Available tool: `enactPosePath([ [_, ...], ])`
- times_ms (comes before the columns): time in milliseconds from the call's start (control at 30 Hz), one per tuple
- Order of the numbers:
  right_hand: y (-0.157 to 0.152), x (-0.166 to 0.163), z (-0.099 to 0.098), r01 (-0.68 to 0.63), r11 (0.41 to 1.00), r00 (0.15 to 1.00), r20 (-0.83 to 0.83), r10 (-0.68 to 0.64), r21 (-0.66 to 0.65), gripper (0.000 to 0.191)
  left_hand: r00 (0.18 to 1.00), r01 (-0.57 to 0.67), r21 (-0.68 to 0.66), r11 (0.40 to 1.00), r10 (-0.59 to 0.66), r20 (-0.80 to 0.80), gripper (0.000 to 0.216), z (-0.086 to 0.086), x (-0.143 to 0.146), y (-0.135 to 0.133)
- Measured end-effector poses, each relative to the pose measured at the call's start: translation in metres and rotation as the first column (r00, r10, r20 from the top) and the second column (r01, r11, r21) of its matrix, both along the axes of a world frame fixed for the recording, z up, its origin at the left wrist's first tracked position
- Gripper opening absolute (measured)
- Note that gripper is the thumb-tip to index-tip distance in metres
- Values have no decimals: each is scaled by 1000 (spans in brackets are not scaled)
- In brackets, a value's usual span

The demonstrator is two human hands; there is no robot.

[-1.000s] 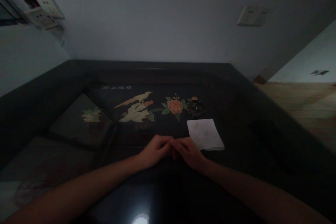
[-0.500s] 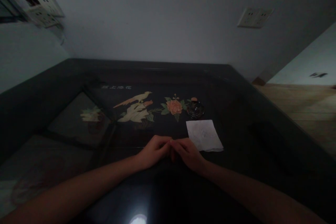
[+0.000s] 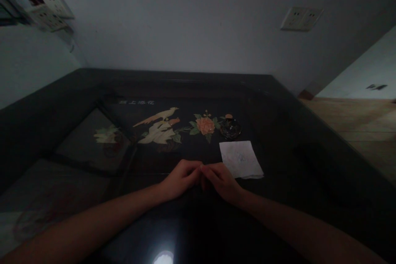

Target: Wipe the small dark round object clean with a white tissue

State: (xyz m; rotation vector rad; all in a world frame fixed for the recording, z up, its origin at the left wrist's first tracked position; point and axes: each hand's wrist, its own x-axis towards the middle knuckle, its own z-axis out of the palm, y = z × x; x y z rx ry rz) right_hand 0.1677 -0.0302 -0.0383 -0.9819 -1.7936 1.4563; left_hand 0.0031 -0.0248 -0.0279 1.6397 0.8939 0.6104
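Observation:
My left hand (image 3: 180, 179) and my right hand (image 3: 221, 180) rest on a dark glossy table (image 3: 278, 148), fingertips meeting in a pinch at the middle. Both sets of fingers are curled together; whatever sits between them is too small and dark to name. A white folded tissue (image 3: 241, 159) lies flat just beyond my right hand, touching its far side. Behind the tissue stands a small dark glass dish (image 3: 230, 128).
The tabletop carries an inlaid picture of a pale bird (image 3: 159, 126) and an orange flower (image 3: 206, 125). A white wall with socket plates (image 3: 301, 18) rises behind. Wooden floor (image 3: 355, 123) shows at the right. The room is dim.

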Motion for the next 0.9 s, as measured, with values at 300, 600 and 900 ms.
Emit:
enactPosePath([
  [300, 0, 0, 1, 1, 1000, 1000, 13, -1, 11, 64, 1000, 4, 10, 1000, -4, 8, 59, 0, 0, 1],
  [600, 0, 0, 3, 0, 1000, 1000, 18, 0, 18, 65, 1000, 2, -7, 1000, -2, 22, 58, 2, 0, 0],
  [900, 0, -1, 3, -2, 1000, 1000, 16, 1, 26, 65, 1000, -3, 6, 1000, 3, -7, 59, 1, 0, 0],
])
